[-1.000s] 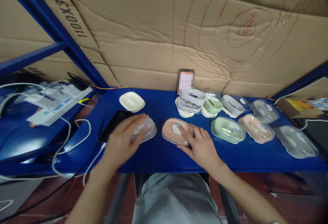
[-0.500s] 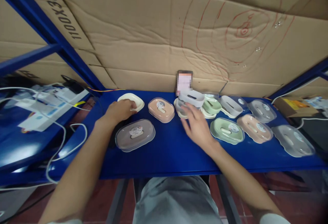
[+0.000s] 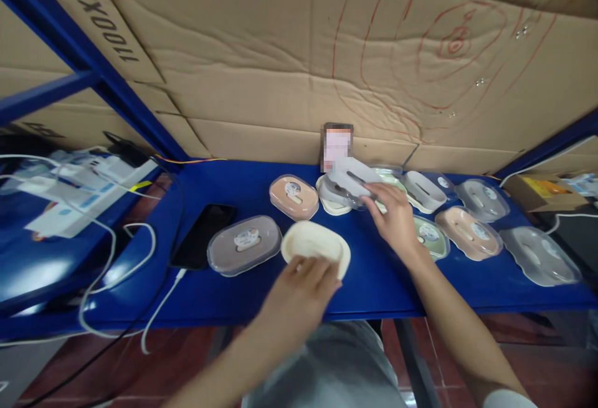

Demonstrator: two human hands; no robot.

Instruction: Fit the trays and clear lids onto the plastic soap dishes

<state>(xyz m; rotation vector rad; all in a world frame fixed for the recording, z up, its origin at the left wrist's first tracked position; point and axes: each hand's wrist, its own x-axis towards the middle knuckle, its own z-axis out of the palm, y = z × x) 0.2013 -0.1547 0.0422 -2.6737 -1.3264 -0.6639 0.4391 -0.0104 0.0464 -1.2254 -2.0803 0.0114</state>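
Left hand (image 3: 299, 286) grips near edge of cream tray (image 3: 316, 246), fingers curled on rim; long axis left-right, hollow up, low over blue shelf (image 3: 261, 283). Right hand (image 3: 397, 218) pinches grey tray (image 3: 352, 180), tilted, atop stack.

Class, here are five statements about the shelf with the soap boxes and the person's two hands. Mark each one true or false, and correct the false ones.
1. The left hand holds the cream tray. True.
2. The right hand grips a green tray. False: it grips the pale grey tray on top of a stack at the back of the blue shelf.
3. A black phone lies left of the closed grey box. True.
4. The pink closed box sits at the front edge of the shelf. False: it sits further back, behind the cream tray.
5. The wall behind the shelf is cardboard with red lines. True.
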